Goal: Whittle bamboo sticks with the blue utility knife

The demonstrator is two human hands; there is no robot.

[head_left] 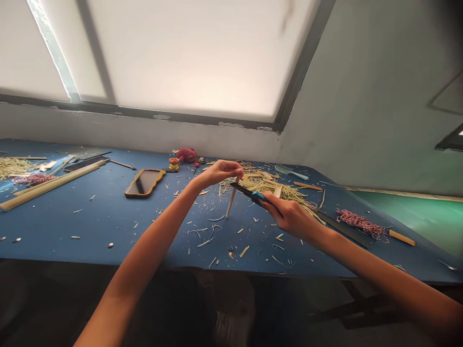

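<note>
My left hand is closed around the top of a thin wooden stick. The stick points down and slants a little, its lower end at or just above the blue tabletop. My right hand grips a utility knife with a blue slider. The dark blade reaches left to the stick just below my left fingers, touching it or very near. Behind both hands lies a pile of pale straw-like strips. Curled shavings are scattered on the table below.
Left of my hands lies a yellow-framed phone-shaped object, with a bamboo length farther left. A red plush toy sits at the back. On the right are red-and-white string, a dark flat strip and a hairbrush.
</note>
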